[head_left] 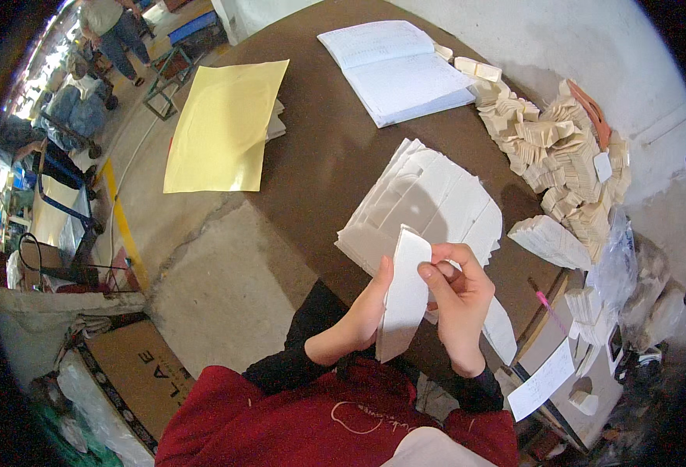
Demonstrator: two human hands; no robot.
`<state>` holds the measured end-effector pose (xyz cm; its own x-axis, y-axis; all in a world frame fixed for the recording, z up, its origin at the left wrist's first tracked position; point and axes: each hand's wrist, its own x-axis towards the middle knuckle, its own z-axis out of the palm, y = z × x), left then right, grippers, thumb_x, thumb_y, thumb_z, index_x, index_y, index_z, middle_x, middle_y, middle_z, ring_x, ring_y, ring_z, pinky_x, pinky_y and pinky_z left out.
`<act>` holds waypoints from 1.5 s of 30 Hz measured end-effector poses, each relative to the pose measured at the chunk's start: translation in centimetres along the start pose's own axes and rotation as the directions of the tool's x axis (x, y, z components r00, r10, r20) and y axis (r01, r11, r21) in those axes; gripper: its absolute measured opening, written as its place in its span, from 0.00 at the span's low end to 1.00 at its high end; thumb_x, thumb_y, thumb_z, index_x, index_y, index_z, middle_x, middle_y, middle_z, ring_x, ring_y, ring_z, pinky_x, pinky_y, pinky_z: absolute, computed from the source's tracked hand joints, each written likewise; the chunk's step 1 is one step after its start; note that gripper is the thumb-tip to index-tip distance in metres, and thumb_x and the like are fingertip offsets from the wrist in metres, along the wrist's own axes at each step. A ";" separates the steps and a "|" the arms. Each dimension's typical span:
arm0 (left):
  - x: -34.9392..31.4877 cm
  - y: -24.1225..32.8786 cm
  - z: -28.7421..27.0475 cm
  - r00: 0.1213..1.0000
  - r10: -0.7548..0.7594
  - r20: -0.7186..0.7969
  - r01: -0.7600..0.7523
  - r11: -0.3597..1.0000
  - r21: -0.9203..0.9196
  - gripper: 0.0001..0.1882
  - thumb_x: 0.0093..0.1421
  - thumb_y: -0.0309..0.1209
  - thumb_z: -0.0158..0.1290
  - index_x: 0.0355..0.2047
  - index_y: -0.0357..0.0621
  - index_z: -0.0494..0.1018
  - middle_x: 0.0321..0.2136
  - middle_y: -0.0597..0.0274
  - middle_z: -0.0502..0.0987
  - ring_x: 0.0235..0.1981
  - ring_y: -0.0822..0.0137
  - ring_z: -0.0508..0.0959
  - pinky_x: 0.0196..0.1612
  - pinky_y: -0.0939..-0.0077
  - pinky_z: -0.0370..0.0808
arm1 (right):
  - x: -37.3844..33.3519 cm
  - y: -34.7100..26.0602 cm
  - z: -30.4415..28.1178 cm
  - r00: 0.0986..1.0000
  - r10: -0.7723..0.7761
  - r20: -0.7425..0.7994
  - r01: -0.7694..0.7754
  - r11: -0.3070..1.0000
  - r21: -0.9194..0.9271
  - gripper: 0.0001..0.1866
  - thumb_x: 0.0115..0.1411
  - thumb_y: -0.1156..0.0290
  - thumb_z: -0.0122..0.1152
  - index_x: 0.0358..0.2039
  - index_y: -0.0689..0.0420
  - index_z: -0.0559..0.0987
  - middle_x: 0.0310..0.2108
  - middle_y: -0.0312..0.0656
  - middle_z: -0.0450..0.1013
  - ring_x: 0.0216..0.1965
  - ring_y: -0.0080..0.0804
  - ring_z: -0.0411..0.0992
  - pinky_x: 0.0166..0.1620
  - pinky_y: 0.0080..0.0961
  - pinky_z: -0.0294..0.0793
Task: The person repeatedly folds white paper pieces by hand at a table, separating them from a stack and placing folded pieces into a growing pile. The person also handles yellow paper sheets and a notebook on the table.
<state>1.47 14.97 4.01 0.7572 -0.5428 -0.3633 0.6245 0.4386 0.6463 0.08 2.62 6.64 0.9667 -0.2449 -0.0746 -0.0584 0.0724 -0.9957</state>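
My left hand (362,315) is closed along the left side of a narrow stack of white cut pieces (407,284), held upright over the table's near edge. At the stack's upper right corner, the thumb and fingers of my right hand (460,300) pinch its edge. Just beyond my hands lies a broad pile of similar white pieces (428,194), fanned in overlapping rows. Another white piece (500,331) rests beside my right wrist. Whether the pieces are paper or fabric, I cannot tell.
On the brown table (304,101) are a yellow sheet (222,128) and an open notebook (405,70). Bundled cream pieces (553,148) crowd the wall side, with a white bundle (549,240) nearby. A cardboard box (137,366) stands at lower left; people (113,35) are in the background.
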 end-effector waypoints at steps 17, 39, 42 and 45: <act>0.8 -0.7 -2.2 0.974 0.024 0.224 -0.059 0.987 0.153 0.37 0.68 0.58 0.21 0.60 0.40 0.58 0.50 0.54 0.71 0.47 0.61 0.75 0.47 0.65 0.73 | 0.0 0.2 0.2 0.937 -0.343 -0.062 0.285 0.858 -0.427 0.14 0.50 0.84 0.65 0.38 0.62 0.76 0.43 0.40 0.64 0.42 0.28 0.66 0.43 0.17 0.69; -0.2 -1.4 -2.8 0.988 -0.061 0.142 0.032 0.979 0.199 0.34 0.67 0.60 0.32 0.52 0.41 0.66 0.37 0.57 0.76 0.34 0.66 0.76 0.36 0.73 0.70 | 0.1 -0.6 -1.0 0.967 -0.212 0.143 0.247 0.917 -0.313 0.13 0.51 0.85 0.64 0.38 0.61 0.77 0.42 0.41 0.69 0.38 0.25 0.70 0.42 0.21 0.71; -0.2 -1.0 -2.8 0.977 -0.079 0.198 0.019 0.958 0.286 0.32 0.67 0.59 0.33 0.48 0.42 0.68 0.36 0.60 0.75 0.33 0.69 0.74 0.36 0.75 0.68 | 0.6 -0.2 -1.4 0.955 -0.266 0.130 0.292 0.918 -0.268 0.11 0.50 0.81 0.68 0.34 0.61 0.77 0.38 0.41 0.71 0.32 0.24 0.72 0.34 0.19 0.72; -0.5 -0.6 -2.6 0.970 -0.071 0.231 0.008 0.965 0.263 0.28 0.69 0.56 0.32 0.44 0.43 0.68 0.35 0.64 0.71 0.33 0.73 0.69 0.37 0.80 0.64 | 0.6 0.0 -1.6 0.948 -0.286 0.138 0.313 0.915 -0.253 0.11 0.50 0.81 0.68 0.33 0.61 0.76 0.37 0.41 0.71 0.29 0.23 0.72 0.33 0.19 0.72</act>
<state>1.22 16.81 2.09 0.6459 -0.7237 -0.2432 0.5584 0.2305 0.7969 0.26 0.88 6.55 0.9676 -0.1195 0.2222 0.1865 -0.2547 -0.9489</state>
